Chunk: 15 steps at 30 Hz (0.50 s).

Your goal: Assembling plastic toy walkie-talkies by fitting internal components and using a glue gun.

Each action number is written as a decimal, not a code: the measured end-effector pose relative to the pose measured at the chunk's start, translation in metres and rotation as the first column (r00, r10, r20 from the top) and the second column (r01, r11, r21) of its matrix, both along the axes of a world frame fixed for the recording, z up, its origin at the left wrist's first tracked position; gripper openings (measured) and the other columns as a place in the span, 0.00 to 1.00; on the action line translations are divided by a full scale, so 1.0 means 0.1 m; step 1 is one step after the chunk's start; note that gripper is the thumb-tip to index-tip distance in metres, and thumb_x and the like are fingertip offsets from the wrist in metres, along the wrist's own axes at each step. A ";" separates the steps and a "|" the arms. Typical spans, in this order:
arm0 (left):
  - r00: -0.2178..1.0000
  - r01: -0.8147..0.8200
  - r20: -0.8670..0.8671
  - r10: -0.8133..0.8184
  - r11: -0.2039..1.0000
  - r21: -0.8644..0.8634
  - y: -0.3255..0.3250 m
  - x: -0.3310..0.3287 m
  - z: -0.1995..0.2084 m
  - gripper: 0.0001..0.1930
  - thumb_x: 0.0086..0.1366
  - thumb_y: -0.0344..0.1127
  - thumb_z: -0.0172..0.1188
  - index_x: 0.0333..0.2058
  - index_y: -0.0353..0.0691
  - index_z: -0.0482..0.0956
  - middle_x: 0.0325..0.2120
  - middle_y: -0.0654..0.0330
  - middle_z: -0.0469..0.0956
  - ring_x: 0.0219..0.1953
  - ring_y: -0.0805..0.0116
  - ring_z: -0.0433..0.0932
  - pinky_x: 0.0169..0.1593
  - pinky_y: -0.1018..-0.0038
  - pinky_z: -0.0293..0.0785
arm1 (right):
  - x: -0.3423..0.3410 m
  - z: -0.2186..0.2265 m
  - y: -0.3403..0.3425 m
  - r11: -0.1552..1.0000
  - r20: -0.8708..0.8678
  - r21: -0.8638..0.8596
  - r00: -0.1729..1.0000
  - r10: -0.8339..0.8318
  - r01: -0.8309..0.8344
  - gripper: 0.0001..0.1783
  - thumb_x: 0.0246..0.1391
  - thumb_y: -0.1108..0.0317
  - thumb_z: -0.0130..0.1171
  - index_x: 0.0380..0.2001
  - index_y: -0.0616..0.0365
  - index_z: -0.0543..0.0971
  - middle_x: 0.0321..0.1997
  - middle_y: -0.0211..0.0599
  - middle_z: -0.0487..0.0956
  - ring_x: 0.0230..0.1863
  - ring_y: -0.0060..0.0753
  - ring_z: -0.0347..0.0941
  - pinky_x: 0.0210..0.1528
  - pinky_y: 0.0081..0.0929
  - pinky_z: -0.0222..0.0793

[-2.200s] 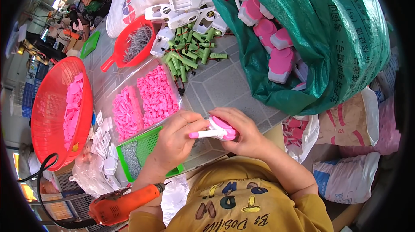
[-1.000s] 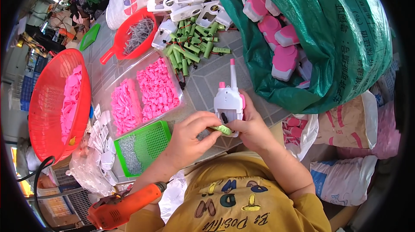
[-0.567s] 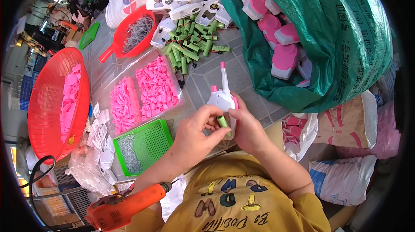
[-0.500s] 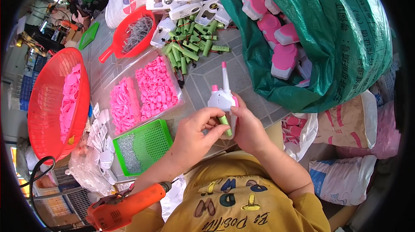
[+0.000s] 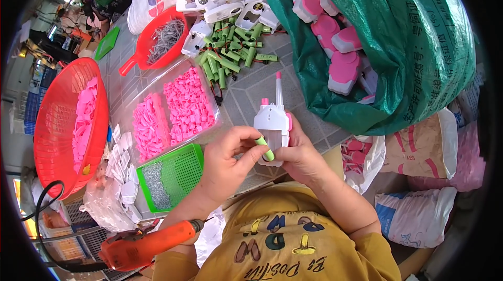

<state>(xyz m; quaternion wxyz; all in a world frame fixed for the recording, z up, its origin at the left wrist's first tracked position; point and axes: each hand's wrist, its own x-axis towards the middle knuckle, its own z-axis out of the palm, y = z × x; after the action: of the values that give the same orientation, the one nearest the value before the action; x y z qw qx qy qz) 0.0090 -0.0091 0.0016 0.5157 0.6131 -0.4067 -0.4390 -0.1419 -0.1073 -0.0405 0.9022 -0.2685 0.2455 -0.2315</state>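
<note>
Grey tabletop (image 5: 238, 108) beneath white, hollow casing (image 5: 269, 120) with pink-tipped antenna (image 5: 279, 92)

1. The place is an assembly workshop.
2. It has an orange power screwdriver (image 5: 149, 243) and a green tray (image 5: 184, 171) of small metal pieces.
3. Pink parts (image 5: 189, 102) and green battery cells (image 5: 226, 60) lie in bulk on the table (image 5: 250, 91).
4. A green sack (image 5: 432, 50) holds matching pink-and-white casings (image 5: 345, 69).

White housing (image 5: 269, 118): smooth plastic. Green sack (image 5: 414, 56): glossy, wrinkled plastic. Yellow shirt (image 5: 298, 228): matt cloth.
</note>
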 end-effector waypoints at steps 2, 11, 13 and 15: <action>0.969 0.031 0.247 -0.006 0.995 -0.100 -0.01 -0.02 0.00 0.12 0.66 0.20 0.63 0.48 0.29 0.75 0.40 0.55 0.80 0.42 0.69 0.83 0.46 0.74 0.83 | -0.01 0.00 0.00 1.000 0.016 0.015 1.000 0.006 -0.006 0.50 0.39 0.80 0.54 0.71 0.50 0.55 0.62 0.39 0.69 0.63 0.39 0.69 0.62 0.39 0.70; 0.991 -0.044 0.123 0.050 0.997 -0.056 -0.03 -0.10 -0.03 0.10 0.62 0.22 0.67 0.42 0.32 0.81 0.33 0.55 0.83 0.35 0.68 0.85 0.39 0.74 0.83 | 0.01 -0.01 0.00 0.997 0.146 0.071 0.989 0.022 -0.032 0.49 0.48 0.62 0.52 0.75 0.50 0.51 0.68 0.38 0.65 0.68 0.40 0.63 0.67 0.43 0.62; 0.965 -0.006 0.259 0.030 0.996 -0.093 -0.07 -0.09 0.01 0.09 0.62 0.22 0.67 0.41 0.33 0.82 0.33 0.55 0.82 0.35 0.68 0.85 0.38 0.73 0.82 | 0.01 -0.01 0.00 0.996 0.135 0.078 0.991 0.021 -0.032 0.49 0.48 0.62 0.52 0.75 0.50 0.50 0.68 0.38 0.65 0.68 0.40 0.63 0.66 0.43 0.63; 0.920 0.037 0.391 0.014 0.992 -0.125 -0.10 -0.09 0.03 0.08 0.62 0.22 0.67 0.40 0.33 0.83 0.33 0.55 0.82 0.34 0.67 0.85 0.37 0.73 0.82 | 0.00 -0.02 0.01 0.995 0.146 0.097 0.989 0.008 -0.023 0.46 0.52 0.62 0.51 0.75 0.51 0.50 0.69 0.38 0.65 0.68 0.39 0.63 0.66 0.44 0.64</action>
<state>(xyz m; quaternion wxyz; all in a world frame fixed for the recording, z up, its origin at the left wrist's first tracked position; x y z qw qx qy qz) -0.0003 -0.0190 0.0050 0.4603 0.6512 -0.5326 -0.2835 -0.1417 -0.1059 -0.0428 0.9316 -0.2081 0.1882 -0.2310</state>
